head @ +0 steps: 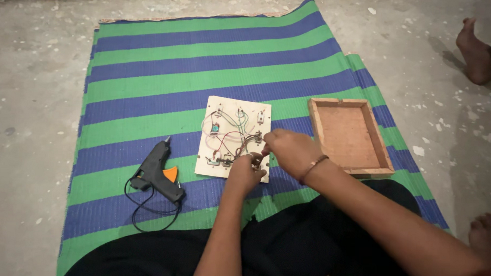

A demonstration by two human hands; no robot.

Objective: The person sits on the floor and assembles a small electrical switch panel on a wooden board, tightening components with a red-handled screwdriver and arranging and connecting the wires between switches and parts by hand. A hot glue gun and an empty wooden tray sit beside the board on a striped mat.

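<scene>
The wiring board point(232, 133), a pale square panel studded with small switches and sockets and laced with red, green and white wires, lies flat on a green-and-blue striped mat point(150, 69) in front of the seated person. Both hands meet at its lower right corner. The left hand point(244, 173) comes up from below with its fingers curled narrowly around something small at the board's edge; what it pinches is too small to tell, though it sits among the wire ends there. The right hand point(289, 151), with a thin bangle at the wrist, reaches in from the right, fingers bent and closed on the same cluster of wires, its fingertips just beside the left hand's. The two hands touch or nearly touch; which one cannot be made out.

Left of the board, near but apart from it, a black glue gun point(158, 172) with an orange trigger lies on its side, nozzle pointing up-mat, its black cord point(145, 210) looped below it. Right of the board, just beside the right forearm, rests a shallow wooden tray point(317, 121) with a raised rim. The mat sits on a bare concrete floor point(29, 92). Another person's bare foot point(477, 53) shows at the upper right, well apart from the work.
</scene>
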